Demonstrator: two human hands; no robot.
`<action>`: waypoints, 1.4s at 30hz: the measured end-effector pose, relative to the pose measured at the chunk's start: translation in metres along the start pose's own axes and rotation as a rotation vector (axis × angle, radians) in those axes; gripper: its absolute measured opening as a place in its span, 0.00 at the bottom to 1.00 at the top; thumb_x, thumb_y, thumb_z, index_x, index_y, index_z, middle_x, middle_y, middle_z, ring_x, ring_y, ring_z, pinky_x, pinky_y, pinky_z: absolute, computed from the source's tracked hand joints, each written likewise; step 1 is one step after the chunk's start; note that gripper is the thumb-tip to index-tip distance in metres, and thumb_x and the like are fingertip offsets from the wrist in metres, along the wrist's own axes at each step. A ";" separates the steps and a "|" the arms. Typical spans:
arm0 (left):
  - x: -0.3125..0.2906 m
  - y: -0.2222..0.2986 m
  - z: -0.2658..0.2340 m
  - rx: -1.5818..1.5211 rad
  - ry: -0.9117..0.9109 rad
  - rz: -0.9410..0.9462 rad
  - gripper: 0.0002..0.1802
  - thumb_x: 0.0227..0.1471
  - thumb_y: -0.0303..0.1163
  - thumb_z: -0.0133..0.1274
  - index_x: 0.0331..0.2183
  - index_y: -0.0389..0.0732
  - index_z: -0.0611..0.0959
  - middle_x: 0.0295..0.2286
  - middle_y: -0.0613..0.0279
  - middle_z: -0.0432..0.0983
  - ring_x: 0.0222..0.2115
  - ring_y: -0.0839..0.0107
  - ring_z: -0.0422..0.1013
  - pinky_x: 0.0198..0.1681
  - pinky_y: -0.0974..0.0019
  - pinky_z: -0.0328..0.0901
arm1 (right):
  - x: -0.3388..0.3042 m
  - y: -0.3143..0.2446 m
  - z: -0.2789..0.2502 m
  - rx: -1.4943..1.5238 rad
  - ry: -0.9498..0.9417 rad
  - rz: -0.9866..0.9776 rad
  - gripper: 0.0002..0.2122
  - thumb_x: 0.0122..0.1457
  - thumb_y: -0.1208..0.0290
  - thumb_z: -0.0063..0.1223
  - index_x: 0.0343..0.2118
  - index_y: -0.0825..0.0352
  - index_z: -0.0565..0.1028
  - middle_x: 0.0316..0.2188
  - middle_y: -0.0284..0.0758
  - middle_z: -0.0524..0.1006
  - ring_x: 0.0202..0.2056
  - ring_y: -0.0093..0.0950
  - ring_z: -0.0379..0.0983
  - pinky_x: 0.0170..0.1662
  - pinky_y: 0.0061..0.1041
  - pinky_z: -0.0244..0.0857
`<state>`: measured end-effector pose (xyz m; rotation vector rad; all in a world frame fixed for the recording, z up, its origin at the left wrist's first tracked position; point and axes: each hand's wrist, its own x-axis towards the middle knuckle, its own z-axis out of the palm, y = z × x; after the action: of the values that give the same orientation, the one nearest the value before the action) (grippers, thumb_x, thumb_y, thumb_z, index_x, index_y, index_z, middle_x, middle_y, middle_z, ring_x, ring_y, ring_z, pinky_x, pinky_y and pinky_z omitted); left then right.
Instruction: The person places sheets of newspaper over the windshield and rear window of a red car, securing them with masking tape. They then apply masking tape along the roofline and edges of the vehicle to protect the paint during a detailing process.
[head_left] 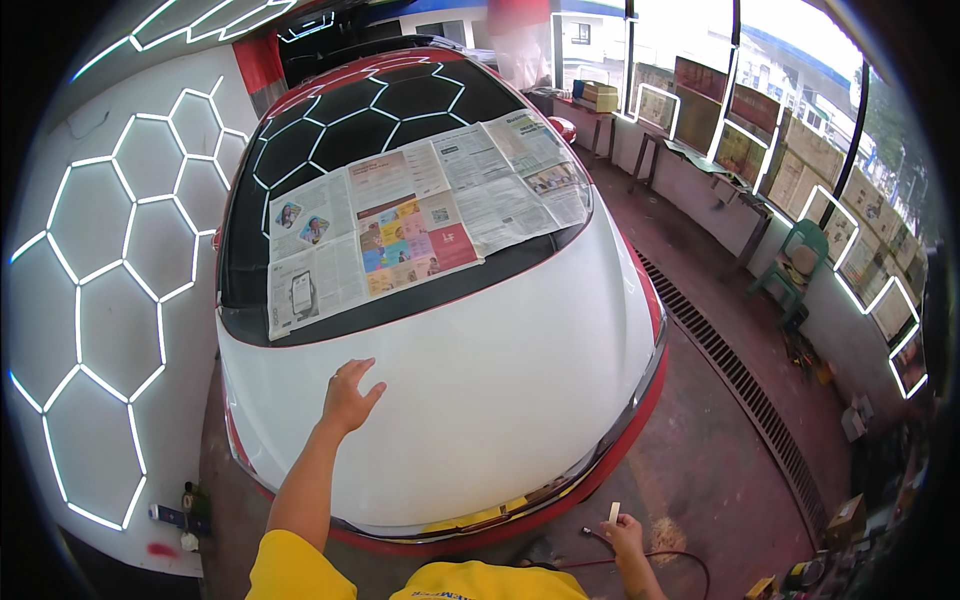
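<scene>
Two bare hands are logged, with some details unresolved. We cannot tell whether the left hand touches the white hood or hangs just above it; its fingers are loosely spread, thumb apart. Beyond the hood's front edge, at lower right, the right hand pinches a pale strip between thumb and fingers; the grip hides the strip's lower end, and we cannot make out its material. The right forearm is cut off by the lower edge. Newspaper covers the lower part of the dark windshield; overlaps keep us from a sure sheet count. We count one strip, one hood, one green chair, one floor grate, and one thin red hose, partly hidden behind the right hand.
</scene>
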<state>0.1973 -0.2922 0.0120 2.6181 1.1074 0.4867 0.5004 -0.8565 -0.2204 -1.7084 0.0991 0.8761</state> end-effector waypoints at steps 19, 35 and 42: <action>0.108 0.006 0.001 -0.076 0.095 -0.034 0.43 0.67 0.57 0.56 0.69 0.36 0.69 0.71 0.42 0.60 0.73 0.44 0.54 0.74 0.47 0.52 | 0.048 -0.167 0.137 -0.094 -0.139 -0.552 0.08 0.73 0.74 0.54 0.51 0.70 0.74 0.37 0.32 0.83 0.40 0.18 0.76 0.47 0.22 0.69; 0.470 0.049 0.096 0.269 -0.003 -0.028 0.47 0.70 0.64 0.41 0.76 0.45 0.55 0.77 0.53 0.44 0.77 0.47 0.40 0.78 0.43 0.38 | 0.098 -0.327 0.186 -0.247 -0.137 -0.662 0.06 0.73 0.74 0.54 0.47 0.69 0.75 0.38 0.36 0.87 0.44 0.24 0.82 0.52 0.28 0.71; 0.549 0.021 0.132 0.349 -0.048 -0.157 0.44 0.70 0.67 0.38 0.76 0.56 0.57 0.77 0.55 0.43 0.77 0.48 0.39 0.77 0.34 0.36 | 0.166 -0.373 0.208 -0.185 -0.174 -0.753 0.06 0.72 0.76 0.54 0.48 0.69 0.75 0.39 0.36 0.87 0.44 0.27 0.83 0.52 0.29 0.72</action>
<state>0.6227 0.0799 0.0111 2.7788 1.4844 0.2101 0.6989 -0.4882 -0.0326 -1.6379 -0.7187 0.4635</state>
